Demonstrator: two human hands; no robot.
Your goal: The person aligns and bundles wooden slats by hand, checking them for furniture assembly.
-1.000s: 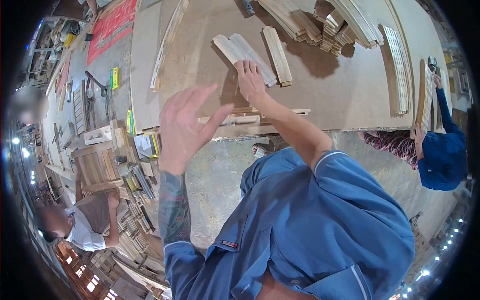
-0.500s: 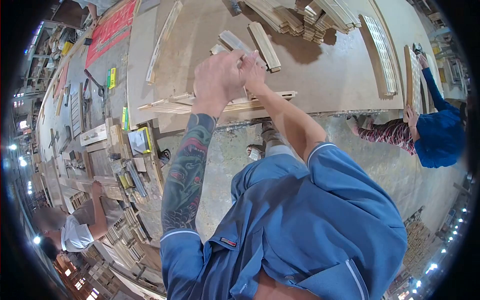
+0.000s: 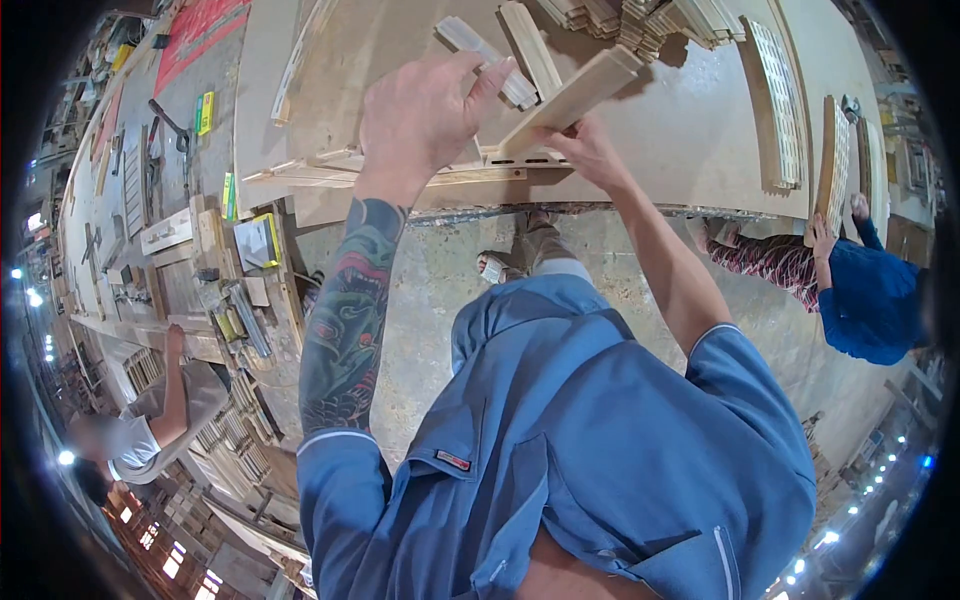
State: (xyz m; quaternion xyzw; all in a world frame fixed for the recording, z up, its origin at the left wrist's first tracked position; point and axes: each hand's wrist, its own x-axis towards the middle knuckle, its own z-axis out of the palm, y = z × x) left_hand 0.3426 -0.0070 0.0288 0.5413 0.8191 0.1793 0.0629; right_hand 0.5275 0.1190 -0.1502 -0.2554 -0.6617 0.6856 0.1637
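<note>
My right hand (image 3: pixel 597 158) is closed round the lower part of a short wooden board (image 3: pixel 575 100), which slants up to the right above the table. My left hand (image 3: pixel 418 112), on the tattooed arm, is curled with thumb and forefinger close together; what it holds, if anything, is hidden. Beneath both hands, long wooden strips (image 3: pixel 445 178) with slots lie along the table's near edge. Just beyond the hands rest a grooved pale slat (image 3: pixel 487 62) and another short wooden piece (image 3: pixel 530 45).
A pile of wooden slats (image 3: pixel 640 22) stands at the far side of the table (image 3: pixel 690 130). A long perforated strip (image 3: pixel 770 105) lies to the right. A co-worker in dark blue (image 3: pixel 870 300) handles a similar strip. Tools and yellow-green boxes (image 3: pixel 205 113) lie left; another person (image 3: pixel 140 440) sits there.
My hands, close together before, have come apart. The right hand has moved right and now shows a wooden board in its grip; the left has shifted slightly left.
</note>
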